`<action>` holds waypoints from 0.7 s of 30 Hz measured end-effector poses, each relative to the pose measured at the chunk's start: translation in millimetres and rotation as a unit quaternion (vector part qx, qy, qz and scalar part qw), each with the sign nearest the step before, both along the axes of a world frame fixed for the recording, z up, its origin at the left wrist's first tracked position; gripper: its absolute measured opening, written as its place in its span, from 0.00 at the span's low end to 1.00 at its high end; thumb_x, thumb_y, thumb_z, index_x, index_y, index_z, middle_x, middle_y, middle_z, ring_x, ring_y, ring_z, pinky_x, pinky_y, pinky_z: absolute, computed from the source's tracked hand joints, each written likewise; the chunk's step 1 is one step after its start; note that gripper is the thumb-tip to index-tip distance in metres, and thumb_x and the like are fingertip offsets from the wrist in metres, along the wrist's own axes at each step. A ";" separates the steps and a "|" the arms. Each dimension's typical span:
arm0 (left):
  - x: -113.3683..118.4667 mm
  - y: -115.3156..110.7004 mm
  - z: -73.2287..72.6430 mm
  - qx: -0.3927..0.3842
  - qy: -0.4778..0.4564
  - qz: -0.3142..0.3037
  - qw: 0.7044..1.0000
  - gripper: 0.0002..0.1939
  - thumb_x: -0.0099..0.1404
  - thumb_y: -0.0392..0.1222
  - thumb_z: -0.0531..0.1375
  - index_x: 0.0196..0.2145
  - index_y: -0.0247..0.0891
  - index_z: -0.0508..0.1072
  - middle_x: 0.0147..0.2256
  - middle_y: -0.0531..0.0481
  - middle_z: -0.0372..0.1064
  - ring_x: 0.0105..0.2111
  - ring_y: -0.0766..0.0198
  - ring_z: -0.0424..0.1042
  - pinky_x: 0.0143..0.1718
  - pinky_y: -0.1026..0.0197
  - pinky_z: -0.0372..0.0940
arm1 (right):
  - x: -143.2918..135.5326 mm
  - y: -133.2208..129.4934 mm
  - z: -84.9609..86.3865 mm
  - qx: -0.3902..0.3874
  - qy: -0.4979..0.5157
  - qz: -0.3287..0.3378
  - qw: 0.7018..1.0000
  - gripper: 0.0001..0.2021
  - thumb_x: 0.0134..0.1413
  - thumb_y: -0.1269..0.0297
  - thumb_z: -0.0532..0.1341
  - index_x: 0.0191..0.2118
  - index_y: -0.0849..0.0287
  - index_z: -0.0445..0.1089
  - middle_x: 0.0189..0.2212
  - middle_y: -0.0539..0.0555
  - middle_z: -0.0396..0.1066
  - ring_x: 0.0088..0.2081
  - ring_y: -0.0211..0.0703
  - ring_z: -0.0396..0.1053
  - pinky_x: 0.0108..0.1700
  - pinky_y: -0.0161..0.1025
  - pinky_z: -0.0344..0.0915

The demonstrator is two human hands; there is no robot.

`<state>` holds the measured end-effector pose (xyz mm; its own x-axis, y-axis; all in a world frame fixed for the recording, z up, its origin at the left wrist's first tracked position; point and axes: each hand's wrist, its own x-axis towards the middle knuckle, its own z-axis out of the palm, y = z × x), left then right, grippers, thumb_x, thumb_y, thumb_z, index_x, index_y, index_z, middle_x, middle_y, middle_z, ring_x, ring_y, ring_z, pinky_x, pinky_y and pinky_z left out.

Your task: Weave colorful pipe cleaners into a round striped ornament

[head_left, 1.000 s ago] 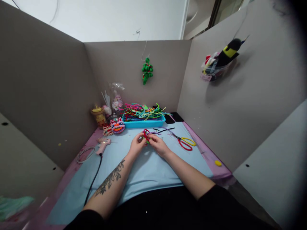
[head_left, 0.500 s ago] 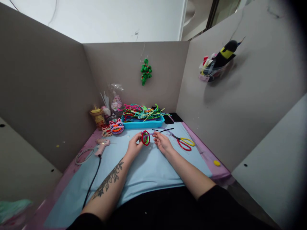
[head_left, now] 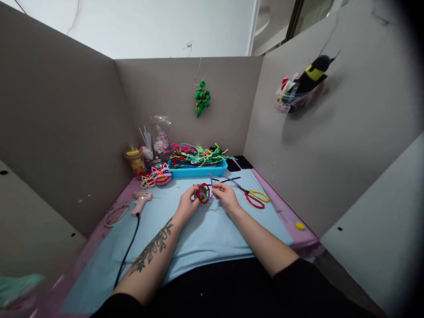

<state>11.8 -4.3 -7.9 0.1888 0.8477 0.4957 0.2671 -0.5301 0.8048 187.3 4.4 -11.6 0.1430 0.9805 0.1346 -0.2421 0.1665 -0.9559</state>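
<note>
Between the fingers of my left hand (head_left: 188, 202) is a small round pipe-cleaner piece (head_left: 203, 193), red around the rim with green inside. My right hand (head_left: 225, 196), just to its right, pinches a thin purple pipe cleaner (head_left: 212, 182) that runs up from the fingertips and across to the red and green piece. Both hands are raised over the light blue cloth (head_left: 212, 234). Scissors (head_left: 254, 199) with one red and one yellow handle lie right of my right hand. Dark pipe cleaners (head_left: 232, 179) rest behind it.
A blue tray (head_left: 198, 170) heaped with coloured pipe cleaners stands at the back. Two lion-head figures (head_left: 161, 175) sit to its left. A pink glue gun (head_left: 142, 201) with a black cord lies at left. Grey panels (head_left: 185, 70) enclose the table; a yellow disc (head_left: 300, 226) lies at right.
The round piece has turned to show its open side more and shifted slightly right. The purple pipe cleaner, earlier nearly level between my hands, now bends upward at my right fingertips.
</note>
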 end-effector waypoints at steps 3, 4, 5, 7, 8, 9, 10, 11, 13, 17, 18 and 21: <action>-0.4 3.0 0.4 -0.029 -0.048 0.017 0.998 0.13 0.54 0.36 0.58 0.40 0.37 0.69 0.47 0.44 0.70 0.47 0.57 0.69 0.49 0.53 0.63 | -8.8 -7.9 -0.5 0.071 -0.134 0.014 0.988 0.09 0.40 0.65 0.62 0.31 0.60 0.72 0.24 0.50 0.72 0.25 0.38 0.67 0.31 0.37 0.65; -0.5 2.9 1.6 -0.034 -0.059 0.017 0.997 0.13 0.54 0.36 0.58 0.40 0.37 0.68 0.46 0.44 0.70 0.46 0.58 0.70 0.49 0.54 0.63 | -10.4 -9.5 -1.8 0.080 -0.167 0.014 0.983 0.08 0.41 0.65 0.60 0.31 0.60 0.72 0.25 0.51 0.73 0.27 0.39 0.68 0.33 0.38 0.66; -0.5 2.5 3.0 -0.038 -0.068 0.018 0.997 0.13 0.54 0.37 0.59 0.39 0.37 0.68 0.46 0.44 0.70 0.45 0.58 0.70 0.48 0.54 0.64 | -11.2 -10.6 -3.2 0.085 -0.195 0.011 0.977 0.08 0.42 0.66 0.59 0.31 0.60 0.73 0.26 0.51 0.73 0.28 0.40 0.69 0.34 0.39 0.66; -0.2 1.1 6.2 -0.039 -0.079 0.022 0.996 0.13 0.53 0.37 0.59 0.39 0.38 0.67 0.45 0.45 0.70 0.45 0.58 0.70 0.48 0.55 0.64 | -10.9 -11.6 -6.2 0.094 -0.240 0.005 0.966 0.09 0.42 0.67 0.58 0.31 0.59 0.73 0.26 0.51 0.74 0.28 0.41 0.69 0.35 0.39 0.66; 0.1 0.3 7.7 -0.038 -0.084 0.026 0.995 0.13 0.53 0.37 0.60 0.38 0.38 0.67 0.44 0.46 0.70 0.45 0.59 0.70 0.48 0.56 0.64 | -10.3 -11.9 -7.3 0.099 -0.253 0.005 0.962 0.10 0.42 0.68 0.57 0.31 0.59 0.73 0.26 0.51 0.74 0.28 0.41 0.69 0.34 0.39 0.66; 0.3 -0.4 9.0 -0.037 -0.089 0.031 0.995 0.13 0.52 0.37 0.60 0.38 0.38 0.67 0.43 0.46 0.70 0.45 0.59 0.70 0.48 0.56 0.64 | -9.8 -12.2 -8.1 0.104 -0.261 0.007 0.960 0.10 0.42 0.68 0.57 0.31 0.59 0.74 0.26 0.51 0.73 0.28 0.41 0.69 0.34 0.39 0.66; 0.5 -1.2 10.2 -0.037 -0.094 0.037 0.994 0.13 0.52 0.37 0.60 0.38 0.38 0.67 0.42 0.47 0.70 0.44 0.59 0.70 0.48 0.56 0.64 | -9.5 -12.5 -8.5 0.108 -0.267 0.010 0.958 0.10 0.42 0.68 0.56 0.31 0.58 0.74 0.25 0.50 0.73 0.27 0.40 0.69 0.34 0.38 0.65; 0.6 -1.9 11.0 -0.039 -0.096 0.040 0.994 0.13 0.52 0.37 0.61 0.38 0.38 0.67 0.42 0.47 0.70 0.44 0.59 0.70 0.47 0.57 0.64 | -9.5 -12.7 -8.5 0.108 -0.269 0.013 0.957 0.10 0.41 0.68 0.56 0.31 0.58 0.74 0.25 0.50 0.73 0.27 0.40 0.68 0.34 0.38 0.65; 0.8 -3.0 11.5 -0.050 -0.098 0.040 0.993 0.13 0.52 0.38 0.61 0.37 0.38 0.66 0.42 0.46 0.70 0.44 0.59 0.70 0.44 0.58 0.65 | -10.2 -12.9 -7.6 0.097 -0.261 0.019 0.960 0.10 0.41 0.68 0.57 0.30 0.59 0.74 0.24 0.50 0.73 0.27 0.40 0.68 0.33 0.38 0.65; 1.1 -3.0 9.1 -0.057 -0.098 0.035 0.993 0.15 0.52 0.39 0.62 0.37 0.39 0.63 0.43 0.44 0.69 0.43 0.58 0.71 0.39 0.59 0.67 | -11.0 -10.8 -5.3 0.078 -0.198 0.041 0.976 0.09 0.42 0.66 0.58 0.31 0.60 0.73 0.25 0.51 0.73 0.27 0.40 0.68 0.33 0.37 0.65; 1.3 -2.5 8.2 -0.055 -0.099 0.036 0.993 0.16 0.52 0.39 0.62 0.38 0.39 0.62 0.43 0.44 0.69 0.42 0.58 0.71 0.39 0.58 0.67 | -10.6 -10.0 -4.8 0.079 -0.185 0.047 0.979 0.09 0.42 0.66 0.59 0.32 0.61 0.73 0.25 0.51 0.74 0.27 0.40 0.69 0.34 0.37 0.65; 1.8 -0.2 6.2 -0.055 -0.097 0.038 0.993 0.17 0.52 0.39 0.62 0.38 0.39 0.60 0.42 0.45 0.69 0.41 0.58 0.72 0.40 0.57 0.67 | -8.9 -9.2 -3.7 0.081 -0.170 0.054 0.981 0.09 0.43 0.65 0.59 0.32 0.60 0.73 0.26 0.51 0.74 0.28 0.40 0.68 0.34 0.38 0.65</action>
<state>13.7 -4.5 -1.7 0.0332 0.9068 0.4202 0.1377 -0.4206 0.8967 178.4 -4.9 -15.2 -0.0396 0.9496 0.3110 0.0609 0.3129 -0.9478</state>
